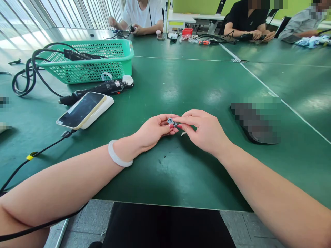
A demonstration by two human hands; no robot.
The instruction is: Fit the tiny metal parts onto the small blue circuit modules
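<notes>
Above the green tabletop (pixel 165 179), near its front middle, my two hands meet at a small grey-blue part (pixel 171 122). My left hand (pixel 156 128), below a white bracelet (pixel 119 155), pinches it between thumb and fingers. From the right, my right hand (pixel 204 129) touches the part's edge with closed thumb and fingertips; whether anything else is between them is hidden. A tiny silvery metal piece (pixel 183 133) shows just under my right thumb. The part is too small to name its kind.
At left stand a green plastic basket (pixel 103 70), a black corded tool (pixel 98 91) and a phone (pixel 82 108) on a white block. A black oblong object (pixel 254 124) lies right, partly blurred. Several people sit across the table, among cables (pixel 214 38) and a red box (pixel 187 32).
</notes>
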